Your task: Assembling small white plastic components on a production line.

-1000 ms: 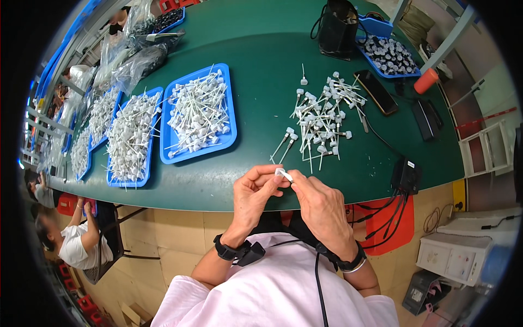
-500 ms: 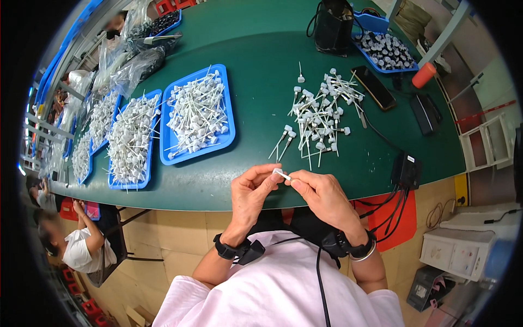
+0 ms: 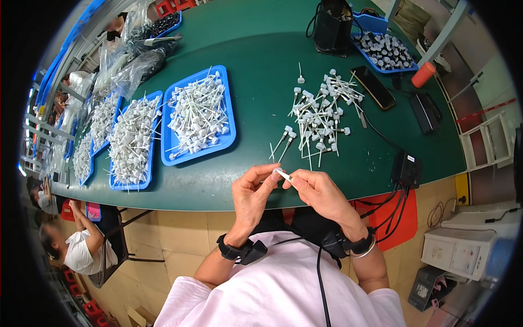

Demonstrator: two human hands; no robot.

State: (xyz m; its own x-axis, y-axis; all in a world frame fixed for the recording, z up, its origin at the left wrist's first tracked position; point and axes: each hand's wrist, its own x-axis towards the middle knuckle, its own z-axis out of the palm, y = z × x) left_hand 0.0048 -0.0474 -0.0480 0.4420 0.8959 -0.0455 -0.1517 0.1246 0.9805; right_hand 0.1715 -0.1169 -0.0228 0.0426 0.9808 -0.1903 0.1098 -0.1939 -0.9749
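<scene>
At the table's near edge, my left hand [image 3: 250, 199] pinches the white head of a pump nozzle [image 3: 283, 174] between thumb and fingers. Facing it, my right hand [image 3: 324, 199] is closed on the white stem of the same piece. The fingers partly cover it. Just beyond my hands lies a loose pile of similar white pump nozzles with thin tubes [image 3: 316, 117], a few apart from the rest. A blue tray [image 3: 231, 131] heaped with the same parts stands to the left of the pile.
More filled blue trays [image 3: 147, 182] line the table's left side, near clear plastic bags [image 3: 131, 73]. A phone [image 3: 375, 88], black bag [image 3: 332, 30], black-and-clear parts in a tray [image 3: 387, 52] and a cabled black box [image 3: 406, 170] are on the right. Another person [image 3: 90, 248] sits at left.
My hands stay almost in place on the held nozzle, whose white stem has tilted slightly between my fingers. The view has shifted a little.
</scene>
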